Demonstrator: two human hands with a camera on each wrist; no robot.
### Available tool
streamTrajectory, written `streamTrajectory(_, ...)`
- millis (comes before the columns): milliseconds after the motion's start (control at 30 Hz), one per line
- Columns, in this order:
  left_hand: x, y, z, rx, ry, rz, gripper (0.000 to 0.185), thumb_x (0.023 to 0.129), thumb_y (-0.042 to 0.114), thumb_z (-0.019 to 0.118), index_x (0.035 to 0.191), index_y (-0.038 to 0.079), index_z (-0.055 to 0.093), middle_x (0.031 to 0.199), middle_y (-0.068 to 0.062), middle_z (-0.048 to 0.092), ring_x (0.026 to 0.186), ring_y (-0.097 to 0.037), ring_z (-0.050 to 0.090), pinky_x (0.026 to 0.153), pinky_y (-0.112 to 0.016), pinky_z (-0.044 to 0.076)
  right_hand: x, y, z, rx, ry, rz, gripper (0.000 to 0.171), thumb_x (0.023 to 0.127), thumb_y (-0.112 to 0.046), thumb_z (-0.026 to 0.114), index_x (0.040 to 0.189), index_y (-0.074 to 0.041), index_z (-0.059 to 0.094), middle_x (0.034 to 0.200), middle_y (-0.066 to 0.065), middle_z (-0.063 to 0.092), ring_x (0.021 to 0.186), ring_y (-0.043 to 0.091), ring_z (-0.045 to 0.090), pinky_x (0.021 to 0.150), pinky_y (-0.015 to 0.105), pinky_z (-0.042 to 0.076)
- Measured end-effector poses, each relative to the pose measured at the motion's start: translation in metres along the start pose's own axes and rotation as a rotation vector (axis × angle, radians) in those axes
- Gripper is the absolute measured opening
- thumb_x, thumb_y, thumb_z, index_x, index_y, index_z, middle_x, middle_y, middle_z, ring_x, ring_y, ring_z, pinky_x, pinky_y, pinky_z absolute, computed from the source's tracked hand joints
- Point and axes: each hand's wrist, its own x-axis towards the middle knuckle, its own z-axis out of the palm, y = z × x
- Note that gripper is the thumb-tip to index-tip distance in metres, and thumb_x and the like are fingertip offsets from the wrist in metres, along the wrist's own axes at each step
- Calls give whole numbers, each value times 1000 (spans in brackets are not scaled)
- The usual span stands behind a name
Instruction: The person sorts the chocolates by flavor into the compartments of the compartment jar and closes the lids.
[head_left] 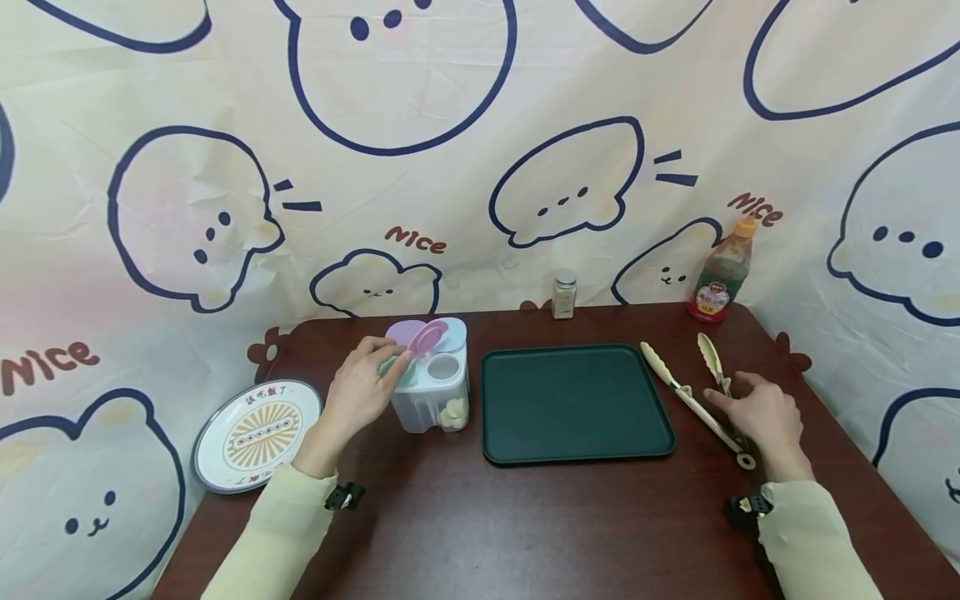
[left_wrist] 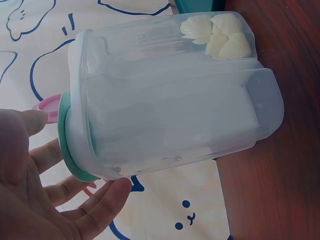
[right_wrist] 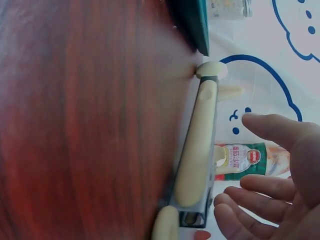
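Observation:
A clear plastic container (head_left: pixel 433 387) with several pastel flip lids stands left of the tray; its pink lid (head_left: pixel 428 337) is raised. White pieces (left_wrist: pixel 215 35) lie in one compartment. My left hand (head_left: pixel 393 362) reaches the container's top from the left, fingers loosely extended beside the green lid (left_wrist: pixel 67 145), thumb near the pink one. Cream-handled metal tongs (head_left: pixel 686 396) lie on the table to the right of the tray. My right hand (head_left: pixel 723 396) hovers over them with fingers spread; the right wrist view shows a gap between the fingers (right_wrist: pixel 260 187) and the tongs (right_wrist: pixel 197 145).
A dark green tray (head_left: pixel 573 402) sits mid-table. A patterned plate (head_left: pixel 258 433) hangs at the left table edge. A small spice jar (head_left: pixel 564 293) and a sauce bottle (head_left: pixel 723 271) stand at the back against the cartoon cloth backdrop.

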Motion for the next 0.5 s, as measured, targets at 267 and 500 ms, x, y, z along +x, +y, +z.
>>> streamTrajectory(267, 0, 0, 1, 3, 10, 13, 55, 103, 53, 43, 133, 12, 63, 142, -14, 52, 130, -37, 49, 106, -63, 43, -1, -14, -2, 77, 77, -88, 81, 90, -61, 61, 143, 0, 50, 116, 28, 67, 97, 44, 62, 74, 56, 46)
streamTrajectory(500, -1, 0, 1, -4, 11, 14, 55, 103, 53, 43, 133, 12, 63, 141, -14, 52, 130, -37, 50, 106, -63, 43, 0, -31, 1, 182, 9, -254, 69, 94, -53, 63, 139, -1, 55, 131, 26, 63, 106, 41, 66, 72, 40, 55)
